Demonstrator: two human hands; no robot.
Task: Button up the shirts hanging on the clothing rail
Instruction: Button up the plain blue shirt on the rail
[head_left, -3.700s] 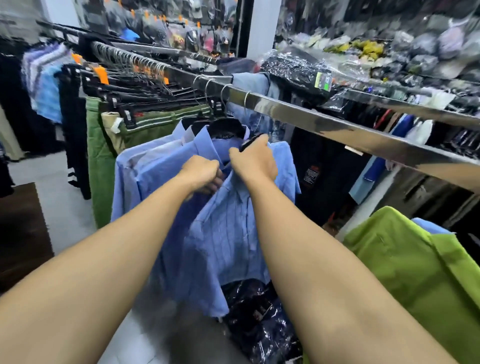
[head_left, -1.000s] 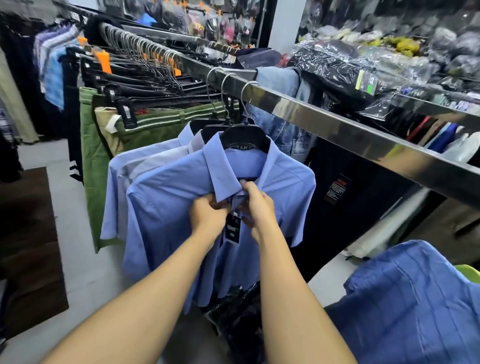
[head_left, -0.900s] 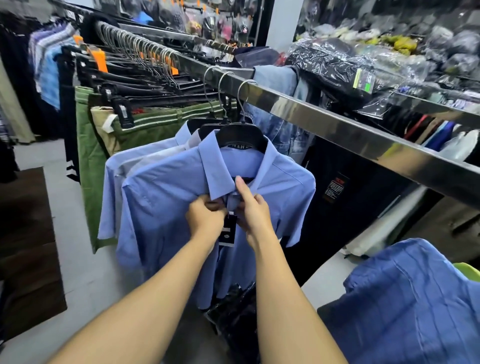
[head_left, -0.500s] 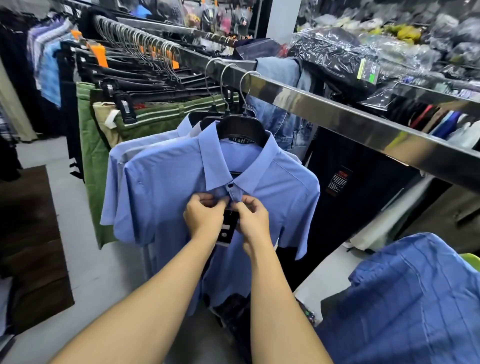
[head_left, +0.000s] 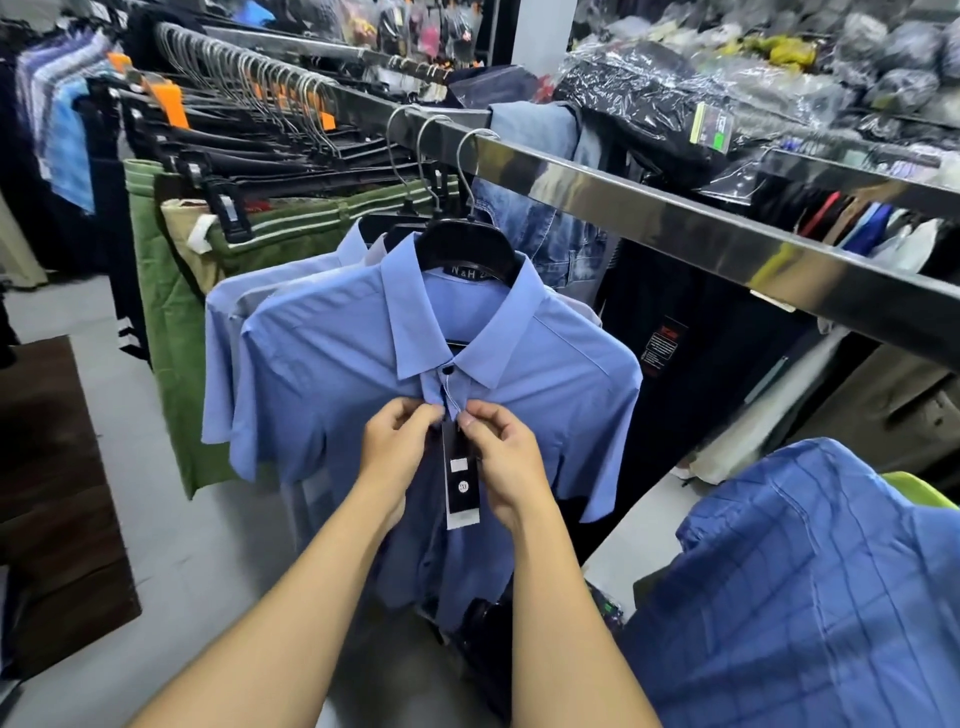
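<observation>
Both arms are stretching forward, left hand (head_left: 397, 441) and right hand (head_left: 501, 457) pinching the blue shirt (head_left: 322, 374) at the fingertips' twelve o'clock.

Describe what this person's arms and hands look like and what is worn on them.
The left forearm and right forearm are bare to the frame's bottom edge; no sleeve shows. The left hand and right hand are ungloved, with no watch, bracelet or ring visible.

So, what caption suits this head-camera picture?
Left hand and right hand pinch the blue shirt below its fastened top button, hang tag between them.
</observation>
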